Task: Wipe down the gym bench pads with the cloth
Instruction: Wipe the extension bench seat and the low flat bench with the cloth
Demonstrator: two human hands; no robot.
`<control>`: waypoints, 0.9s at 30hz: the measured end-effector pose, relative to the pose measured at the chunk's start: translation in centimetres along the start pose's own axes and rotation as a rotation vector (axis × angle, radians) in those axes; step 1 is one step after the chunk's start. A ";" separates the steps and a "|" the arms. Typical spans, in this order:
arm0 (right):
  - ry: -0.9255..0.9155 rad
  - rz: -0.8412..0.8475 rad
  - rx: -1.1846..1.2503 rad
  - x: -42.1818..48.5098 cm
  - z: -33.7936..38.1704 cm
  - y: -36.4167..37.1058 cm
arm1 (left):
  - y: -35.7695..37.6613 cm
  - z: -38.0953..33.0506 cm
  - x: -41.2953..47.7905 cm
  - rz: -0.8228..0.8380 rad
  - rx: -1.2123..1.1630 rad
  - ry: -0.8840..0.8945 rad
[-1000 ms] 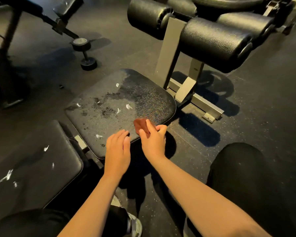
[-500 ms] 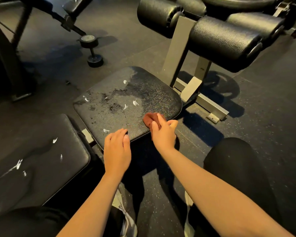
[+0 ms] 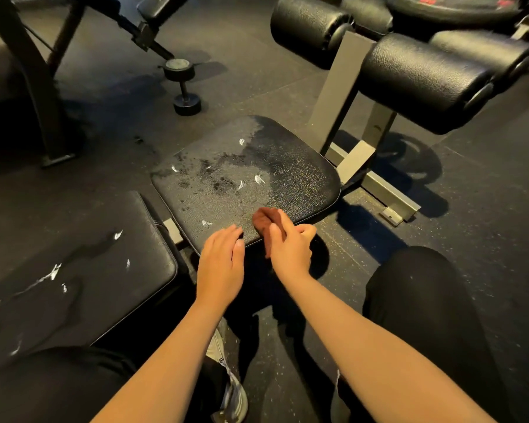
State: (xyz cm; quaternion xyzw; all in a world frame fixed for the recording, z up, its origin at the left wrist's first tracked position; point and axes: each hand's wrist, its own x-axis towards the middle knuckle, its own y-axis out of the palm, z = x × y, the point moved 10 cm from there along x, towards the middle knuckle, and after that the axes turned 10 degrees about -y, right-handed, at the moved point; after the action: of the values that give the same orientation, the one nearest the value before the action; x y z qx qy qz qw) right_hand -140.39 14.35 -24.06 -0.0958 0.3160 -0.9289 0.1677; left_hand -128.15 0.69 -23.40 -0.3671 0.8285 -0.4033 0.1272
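Wiping is best carried outward from the near edge of the seat pad (image 3: pixel 257 166) in overlapping strokes, so flecks and grit are pushed off its far side. The brown cloth (image 3: pixel 264 219) is gripped by the right hand (image 3: pixel 290 248) at that edge; the left hand (image 3: pixel 220 264) is laid flat beside it. Counted: one cloth, two flat pads, the back pad (image 3: pixel 89 254) lying left of the seat pad, and four roller pads (image 3: pixel 422 80) beyond it.
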 end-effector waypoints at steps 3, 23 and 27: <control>0.038 0.008 0.023 0.0 -0.1 0.6 | -0.1 0.5 -1.1 -0.029 0.082 -0.010; 0.044 0.039 0.138 -2.3 2.4 4.0 | -1.7 3.1 -1.9 -0.061 -0.074 -0.050; 0.053 0.108 0.116 -3.4 3.0 5.6 | -1.8 4.5 -2.4 -0.065 -0.123 -0.085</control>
State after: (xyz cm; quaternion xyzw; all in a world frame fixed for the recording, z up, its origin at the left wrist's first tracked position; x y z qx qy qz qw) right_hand -135.02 9.76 -25.44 -0.0440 0.2706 -0.9375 0.2143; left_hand -123.27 -0.92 -25.14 -0.4177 0.8332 -0.3396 0.1263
